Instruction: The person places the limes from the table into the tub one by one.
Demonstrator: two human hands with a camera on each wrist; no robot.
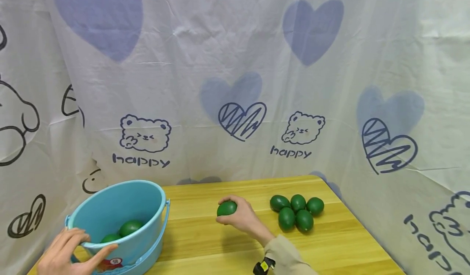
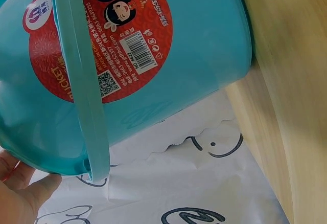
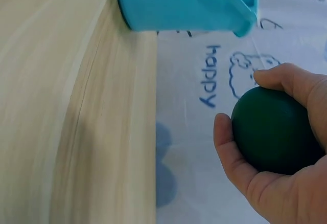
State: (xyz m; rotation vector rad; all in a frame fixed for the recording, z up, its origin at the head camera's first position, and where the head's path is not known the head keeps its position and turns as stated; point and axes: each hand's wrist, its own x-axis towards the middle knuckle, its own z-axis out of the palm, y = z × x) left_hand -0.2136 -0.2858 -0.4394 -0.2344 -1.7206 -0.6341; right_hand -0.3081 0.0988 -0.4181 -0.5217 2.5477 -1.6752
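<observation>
my right grip [image 1: 242,218]: clamped, thumb and fingers round one green fruit [image 1: 226,208].
held fruit: above the tabletop [image 1: 198,242], between the blue bucket [image 1: 136,246] and the fruit cluster [image 1: 287,218].
my left grip [image 1: 66,252]: clamped on the bucket's near rim, thumb outside.
bucket: left on the tabletop, red label [image 2: 133,45] on its wall.
bucket fruits [image 1: 131,227]: two visible inside.
fruit cluster: five, green, grouped at right.
backdrop [image 1: 183,144]: pale cloth, hearts and bears.
</observation>
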